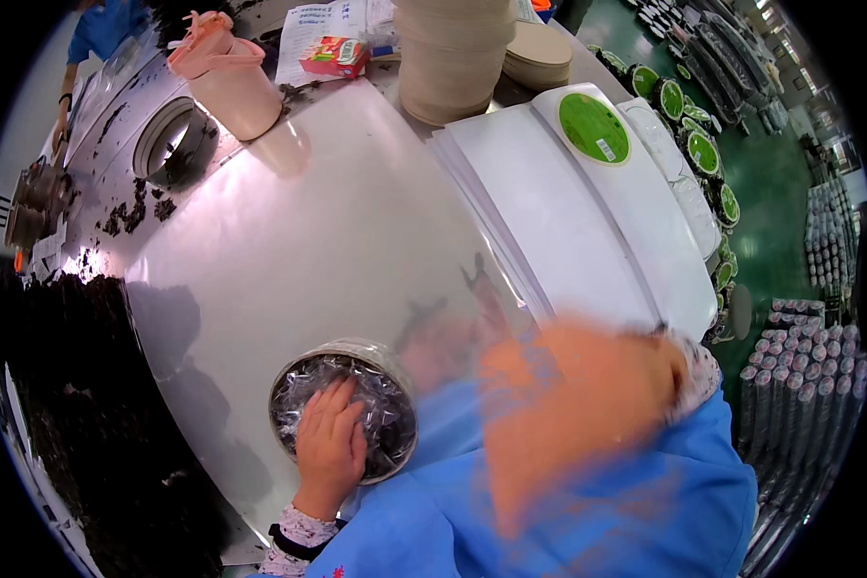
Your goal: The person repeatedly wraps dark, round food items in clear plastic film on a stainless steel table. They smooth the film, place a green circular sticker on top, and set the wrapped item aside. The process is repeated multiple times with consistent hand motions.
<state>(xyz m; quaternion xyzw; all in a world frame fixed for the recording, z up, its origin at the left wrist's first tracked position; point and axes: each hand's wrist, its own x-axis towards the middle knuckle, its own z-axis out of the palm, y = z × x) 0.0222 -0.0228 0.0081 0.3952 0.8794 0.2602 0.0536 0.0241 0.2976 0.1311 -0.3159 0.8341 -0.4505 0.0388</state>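
My left hand lies flat on crinkled clear plastic film inside a round, shallow-looking metal ring mould. Dark material shows through the film around my fingers, which lie close together with the thumb slightly apart. My right hand is strongly blurred over my blue apron, to the right of the mould; whether it holds anything cannot be made out. Under the mould spreads a large, shiny translucent sheet. At its right is a stack of white sheets bearing a round green label.
Dark dried flaky material is heaped at left. Another metal ring, a pink-lidded tumbler, a small drink carton and tall stacked cardboard discs stand farther back. A co-worker's arm shows at far left.
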